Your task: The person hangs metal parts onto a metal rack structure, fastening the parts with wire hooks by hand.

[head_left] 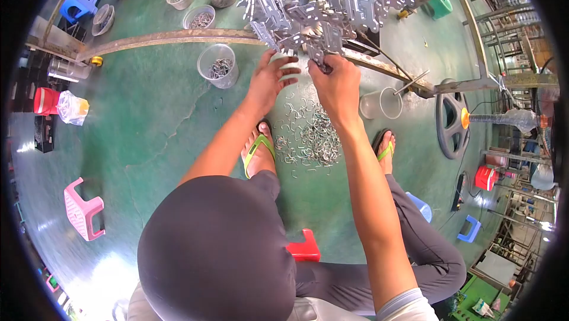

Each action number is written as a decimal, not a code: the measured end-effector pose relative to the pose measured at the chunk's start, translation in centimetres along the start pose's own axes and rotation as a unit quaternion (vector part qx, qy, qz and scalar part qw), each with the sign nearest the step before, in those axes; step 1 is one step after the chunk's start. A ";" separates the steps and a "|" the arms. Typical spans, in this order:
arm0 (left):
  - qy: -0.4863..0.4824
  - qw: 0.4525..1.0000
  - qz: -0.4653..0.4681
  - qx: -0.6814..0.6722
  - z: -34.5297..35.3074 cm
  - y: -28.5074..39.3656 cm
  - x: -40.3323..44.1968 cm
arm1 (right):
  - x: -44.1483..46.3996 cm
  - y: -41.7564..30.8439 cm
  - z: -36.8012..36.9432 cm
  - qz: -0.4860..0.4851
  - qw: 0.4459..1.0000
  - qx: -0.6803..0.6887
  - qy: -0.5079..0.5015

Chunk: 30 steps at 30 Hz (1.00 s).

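Note:
A dense cluster of stamped grey metal brackets (pixel 320 1) hangs at the top, in front of me. My right hand (pixel 339 81) is closed, with its fingertips pinching the lower end of one metal bracket (pixel 315 53) at the bottom of the cluster. To its left, my left hand (pixel 269 81) has its fingers spread just below the brackets, with nothing visible in it. Beneath both hands, a heap of small curved metal hooks (pixel 320 137) lies on the green floor between my feet, with loose ones scattered around it.
A clear plastic tub (pixel 228 78) with metal pieces stands left of my hands, and another clear tub (pixel 370 106) is at the right. A rusty metal frame bar (pixel 172 37) crosses ahead. A black wheel (pixel 446 118) stands at the right; a pink stool (pixel 80 211) at the left.

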<state>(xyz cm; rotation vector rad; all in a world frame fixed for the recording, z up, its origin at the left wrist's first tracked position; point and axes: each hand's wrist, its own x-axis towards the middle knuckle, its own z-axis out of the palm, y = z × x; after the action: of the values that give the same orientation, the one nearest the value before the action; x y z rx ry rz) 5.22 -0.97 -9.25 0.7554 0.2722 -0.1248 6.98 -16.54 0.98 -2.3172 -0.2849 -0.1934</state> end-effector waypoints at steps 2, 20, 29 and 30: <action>-0.012 0.999 -0.005 -0.047 -0.2 0.6 0.7 | 0.3 0.2 0.3 0.000 1.000 0.006 0.005; 0.003 0.999 -0.039 0.020 0.7 -0.9 1.5 | -1.2 1.6 -0.1 0.068 0.997 0.008 0.034; -0.039 0.999 -0.015 0.006 0.4 -1.6 1.0 | -1.7 1.6 0.1 0.083 0.995 0.032 0.036; -0.036 0.999 -0.011 0.019 0.3 -1.7 1.0 | -1.7 1.6 0.2 0.084 0.995 0.037 0.035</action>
<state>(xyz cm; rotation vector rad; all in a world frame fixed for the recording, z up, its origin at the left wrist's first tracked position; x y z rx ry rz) 5.91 -2.43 -10.43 0.7840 0.2103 -0.1783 5.73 -17.73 -0.59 -2.2415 -0.0607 -0.1772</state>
